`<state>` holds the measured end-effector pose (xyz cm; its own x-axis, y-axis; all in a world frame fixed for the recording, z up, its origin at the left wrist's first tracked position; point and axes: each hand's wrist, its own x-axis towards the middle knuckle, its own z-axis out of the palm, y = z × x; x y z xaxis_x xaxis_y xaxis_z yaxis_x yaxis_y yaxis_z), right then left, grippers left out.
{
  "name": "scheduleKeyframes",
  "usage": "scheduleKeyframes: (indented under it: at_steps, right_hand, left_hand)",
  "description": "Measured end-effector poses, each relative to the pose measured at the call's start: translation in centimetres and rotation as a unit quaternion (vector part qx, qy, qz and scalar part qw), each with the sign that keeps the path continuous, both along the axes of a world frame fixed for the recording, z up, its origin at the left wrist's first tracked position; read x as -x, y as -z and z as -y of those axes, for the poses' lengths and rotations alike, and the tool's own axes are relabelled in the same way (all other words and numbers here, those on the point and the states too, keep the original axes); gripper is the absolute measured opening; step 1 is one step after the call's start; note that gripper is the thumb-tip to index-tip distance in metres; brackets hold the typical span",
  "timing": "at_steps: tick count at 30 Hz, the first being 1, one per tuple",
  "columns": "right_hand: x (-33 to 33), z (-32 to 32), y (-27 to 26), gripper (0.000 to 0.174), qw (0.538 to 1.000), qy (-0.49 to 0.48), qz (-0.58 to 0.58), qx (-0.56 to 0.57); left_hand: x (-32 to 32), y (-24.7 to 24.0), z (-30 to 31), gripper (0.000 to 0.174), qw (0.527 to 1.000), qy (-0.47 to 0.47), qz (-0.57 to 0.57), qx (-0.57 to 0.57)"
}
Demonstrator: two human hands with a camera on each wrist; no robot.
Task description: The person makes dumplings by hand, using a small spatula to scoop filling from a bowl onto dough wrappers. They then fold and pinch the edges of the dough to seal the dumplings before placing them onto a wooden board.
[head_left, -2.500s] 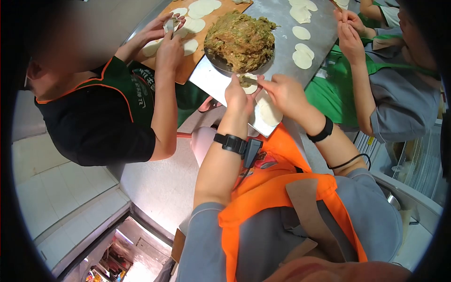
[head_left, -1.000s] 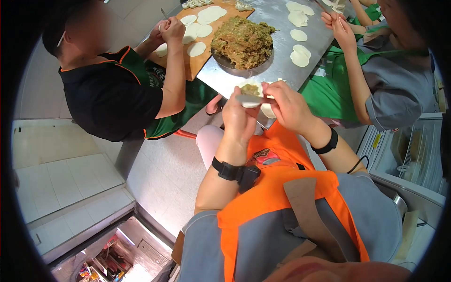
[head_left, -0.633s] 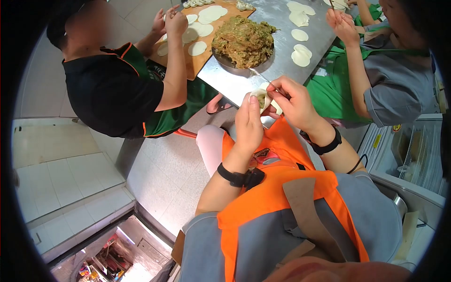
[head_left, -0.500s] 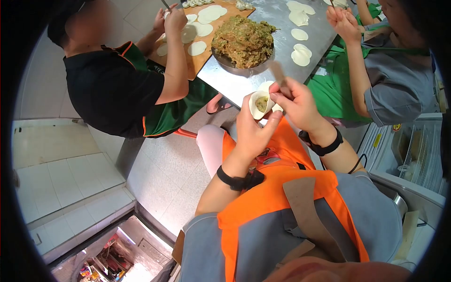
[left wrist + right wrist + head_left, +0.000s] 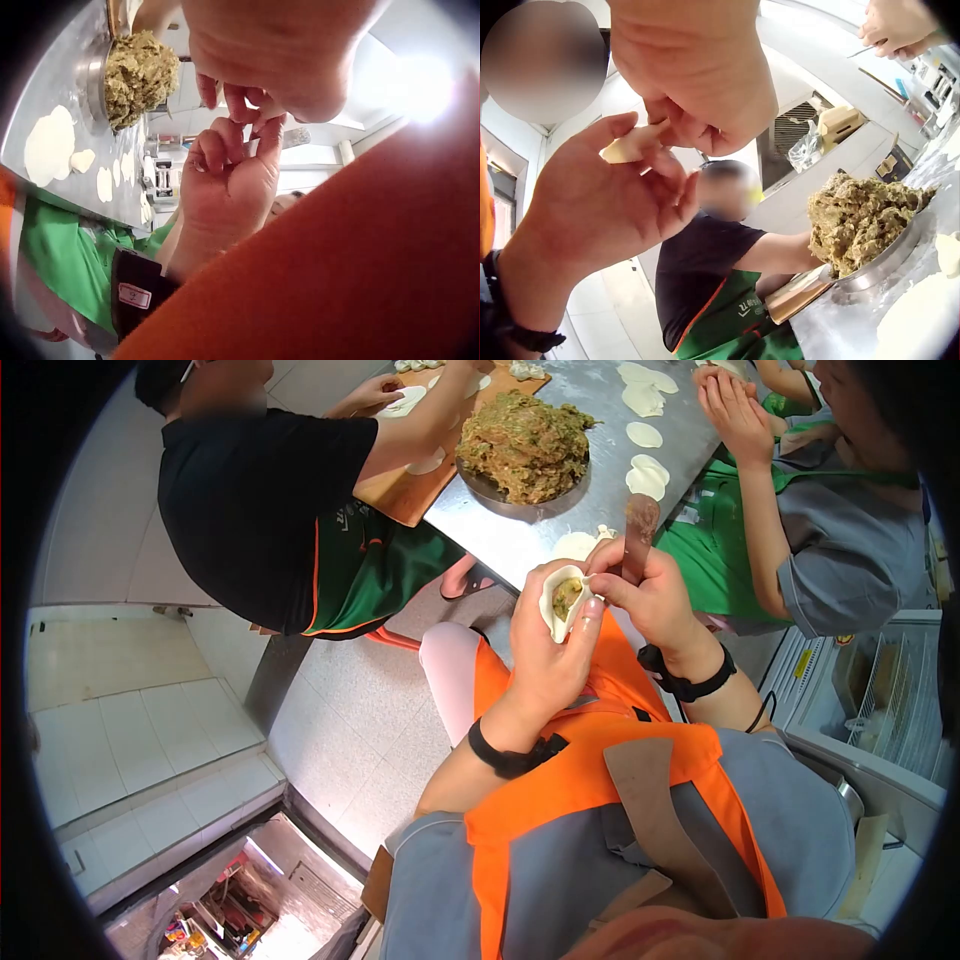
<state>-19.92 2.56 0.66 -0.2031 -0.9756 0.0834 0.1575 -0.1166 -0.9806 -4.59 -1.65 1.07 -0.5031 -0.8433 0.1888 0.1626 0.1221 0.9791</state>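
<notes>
My left hand (image 5: 545, 665) holds a half-folded dumpling (image 5: 565, 600), its wrapper cupped round green-flecked filling that shows through the opening. My right hand (image 5: 660, 605) pinches the dumpling's right edge between thumb and finger. The same hand keeps a flat filling spatula (image 5: 640, 535) in its fingers, smeared blade pointing away from me. In the right wrist view the pale dumpling (image 5: 626, 146) sits between both hands' fingertips. The left wrist view has the spatula (image 5: 296, 139) sticking out behind the right hand (image 5: 229, 180); the dumpling is mostly hidden there by fingers.
A metal bowl (image 5: 490, 490) heaped with filling (image 5: 525, 445) stands on the steel table (image 5: 600, 470). Round wrappers (image 5: 648, 478) lie along its right side, others near my hands. One person (image 5: 265, 500) reaches over a wooden board (image 5: 410, 495) at left; another (image 5: 830, 510) works at right.
The spatula has swung from lying across the wrapper to pointing away. The wrapper, flat earlier, is now folded up around the filling. The person at left has leaned in over the board.
</notes>
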Motion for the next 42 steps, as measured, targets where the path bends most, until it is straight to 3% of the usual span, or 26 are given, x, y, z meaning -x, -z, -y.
scheduleKeyframes:
  at_steps: [1,4,7,10,12,13,16,19,20,23,26,28,29,30,32,35,39,40,42]
  right_hand:
    - [-0.1,-0.1,0.0,0.008,1.0,0.005,-0.013,0.011]
    - [-0.2,-0.4,-0.1,0.007,0.994,0.02,-0.098,0.039]
    - [0.1,-0.4,-1.1,0.008,0.963,0.037,-0.257,0.077]
    - [0.2,-0.1,-1.6,0.011,0.927,0.05,-0.343,0.143]
    - [0.5,0.1,-1.6,0.012,0.917,0.055,-0.359,0.164]
    - [0.3,0.1,-1.9,0.013,0.937,0.06,-0.317,0.135]
    - [-0.7,0.2,-2.4,0.018,0.961,0.045,-0.243,0.124]
    - [-0.6,0.6,-1.5,0.019,0.934,-0.015,-0.285,0.213]
    - [-0.6,0.3,-1.7,0.018,0.93,-0.027,-0.303,0.206]
    - [-1.4,0.1,-1.8,0.017,0.919,-0.017,-0.325,0.223]
    - [-1.6,0.0,-1.2,0.021,0.912,0.005,-0.342,0.228]
    - [-1.4,-0.1,-0.8,0.028,0.911,0.006,-0.35,0.217]
    - [-1.2,-0.3,-1.1,0.031,0.939,-0.014,-0.303,0.161]
    - [-1.0,-0.7,-1.9,0.034,0.961,-0.033,-0.254,0.103]
    - [-0.5,-0.5,-1.6,0.031,0.97,-0.027,-0.214,0.111]
    - [-1.2,-1.0,-3.2,0.021,0.987,-0.057,-0.14,0.05]
    - [0.0,-0.8,-2.7,0.013,0.97,-0.004,-0.233,0.064]
    - [0.6,-0.8,-2.4,0.012,0.968,0.006,-0.245,0.053]
    - [1.6,-0.7,-0.6,0.012,0.971,0.039,-0.234,0.029]
  left_hand:
    - [0.0,0.0,0.0,0.027,1.0,-0.008,0.011,0.014]
    - [0.0,0.0,1.0,0.026,0.976,-0.054,0.032,0.207]
    - [0.3,1.2,1.4,0.028,0.978,-0.04,-0.007,0.204]
    - [-0.2,1.1,1.5,0.029,0.988,0.019,0.025,0.15]
    - [-0.4,0.1,1.0,0.032,0.997,0.066,0.019,-0.032]
    - [-0.4,-0.6,0.8,0.033,0.988,0.089,0.016,-0.122]
    - [-1.0,-1.8,1.1,0.038,0.97,0.193,-0.054,-0.139]
    - [-1.6,-3.0,0.9,0.037,0.962,0.238,-0.074,-0.111]
    - [-1.7,-2.8,0.7,0.037,0.96,0.233,-0.072,-0.14]
    - [-1.4,-0.5,0.4,0.036,0.984,0.121,-0.019,0.126]
    - [-0.6,-0.3,0.7,0.036,0.982,0.115,-0.061,0.138]
    - [-1.2,-1.0,0.4,0.037,0.987,0.143,-0.02,0.07]
    - [-1.1,-1.2,0.3,0.038,0.988,0.149,-0.029,0.013]
    - [-1.1,-1.4,0.3,0.039,0.987,0.151,-0.038,-0.044]
    - [-0.6,-1.5,0.5,0.041,0.963,0.137,-0.114,-0.201]
    - [-0.3,-1.0,0.9,0.043,0.981,0.125,-0.023,-0.149]
    - [0.4,-0.3,1.4,0.041,0.983,0.167,0.03,-0.074]
    - [0.6,-0.3,1.3,0.031,0.988,0.144,0.057,-0.019]
    - [0.6,0.1,1.3,0.023,0.991,0.103,0.069,-0.039]
